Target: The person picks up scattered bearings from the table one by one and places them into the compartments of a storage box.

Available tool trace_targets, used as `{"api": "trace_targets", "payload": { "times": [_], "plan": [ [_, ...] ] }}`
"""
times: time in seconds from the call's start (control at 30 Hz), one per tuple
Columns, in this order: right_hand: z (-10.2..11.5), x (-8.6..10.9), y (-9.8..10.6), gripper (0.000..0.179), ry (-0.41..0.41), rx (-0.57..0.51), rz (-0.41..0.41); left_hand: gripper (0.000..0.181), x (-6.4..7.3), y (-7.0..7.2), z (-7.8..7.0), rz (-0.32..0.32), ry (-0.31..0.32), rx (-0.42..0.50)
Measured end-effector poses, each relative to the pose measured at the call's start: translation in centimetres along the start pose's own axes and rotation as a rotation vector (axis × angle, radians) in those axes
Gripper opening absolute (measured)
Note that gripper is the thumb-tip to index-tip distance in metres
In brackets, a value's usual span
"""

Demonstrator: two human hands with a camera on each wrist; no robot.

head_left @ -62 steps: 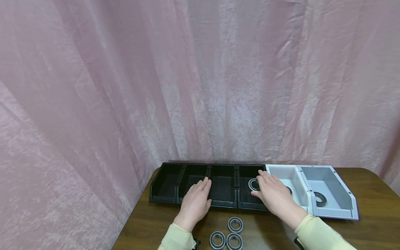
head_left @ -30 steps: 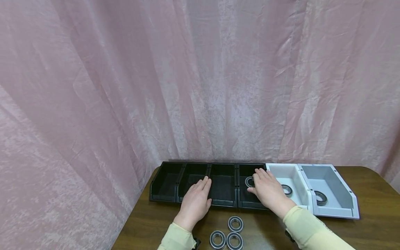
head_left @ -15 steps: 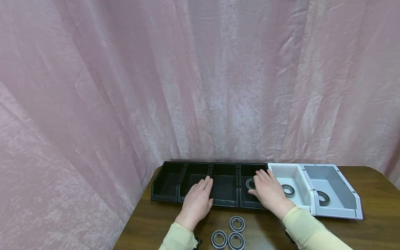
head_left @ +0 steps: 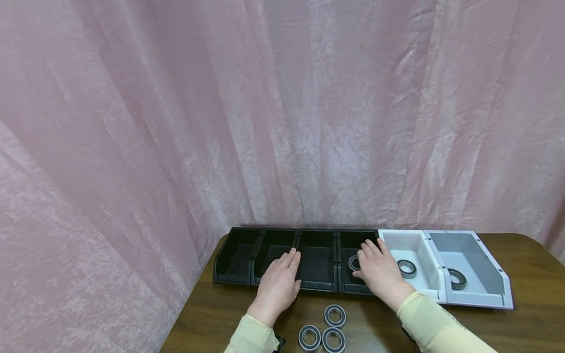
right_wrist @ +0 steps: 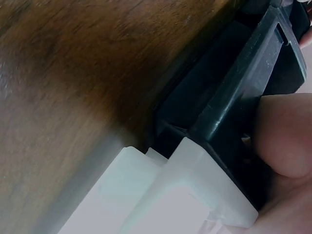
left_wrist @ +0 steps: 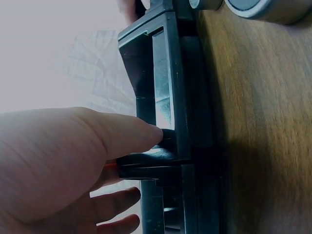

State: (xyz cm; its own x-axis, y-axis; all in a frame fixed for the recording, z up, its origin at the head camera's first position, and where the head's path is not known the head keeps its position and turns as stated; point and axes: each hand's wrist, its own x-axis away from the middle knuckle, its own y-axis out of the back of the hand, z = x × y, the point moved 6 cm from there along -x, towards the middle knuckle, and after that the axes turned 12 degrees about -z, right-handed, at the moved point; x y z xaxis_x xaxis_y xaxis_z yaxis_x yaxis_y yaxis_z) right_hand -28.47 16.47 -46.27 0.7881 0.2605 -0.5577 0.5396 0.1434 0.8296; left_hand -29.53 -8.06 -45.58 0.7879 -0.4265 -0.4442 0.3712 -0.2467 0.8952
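3 bearings point(head_left: 326, 339) lie on the wooden table point(head_left: 198, 323) at the front, 2 side by side and 1 just beyond. Past them are 2 hands: the left hand point(head_left: 274, 289) has its fingers straight over the wall between the 2nd and 3rd of 4 black bins point(head_left: 315, 267). The right hand point(head_left: 380, 272) is at the 4th, beside 1 bearing it partly covers; whether it pinches that, I cannot tell. 1 white bin point(head_left: 423, 282) and 1 grey bin point(head_left: 483, 269) adjoin on the right, 1 bearing in each. Behind hangs pink curtain point(head_left: 282, 122).
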Motion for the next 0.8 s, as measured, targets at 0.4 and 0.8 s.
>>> {"api": "trace_targets", "payload": {
  "times": [0.4, 0.8],
  "plan": [
    [0.07, -0.13, -0.16, 0.054, 0.032, 0.059, 0.087, 0.072, -0.11, -0.14, 0.02, -0.004, -0.008, -0.004],
    [0.27, -0.5, -0.77, 0.05, 0.011, 0.106, 0.191, 0.072, -0.03, -0.07, -0.01, 0.005, -0.006, 0.004]
  ]
}}
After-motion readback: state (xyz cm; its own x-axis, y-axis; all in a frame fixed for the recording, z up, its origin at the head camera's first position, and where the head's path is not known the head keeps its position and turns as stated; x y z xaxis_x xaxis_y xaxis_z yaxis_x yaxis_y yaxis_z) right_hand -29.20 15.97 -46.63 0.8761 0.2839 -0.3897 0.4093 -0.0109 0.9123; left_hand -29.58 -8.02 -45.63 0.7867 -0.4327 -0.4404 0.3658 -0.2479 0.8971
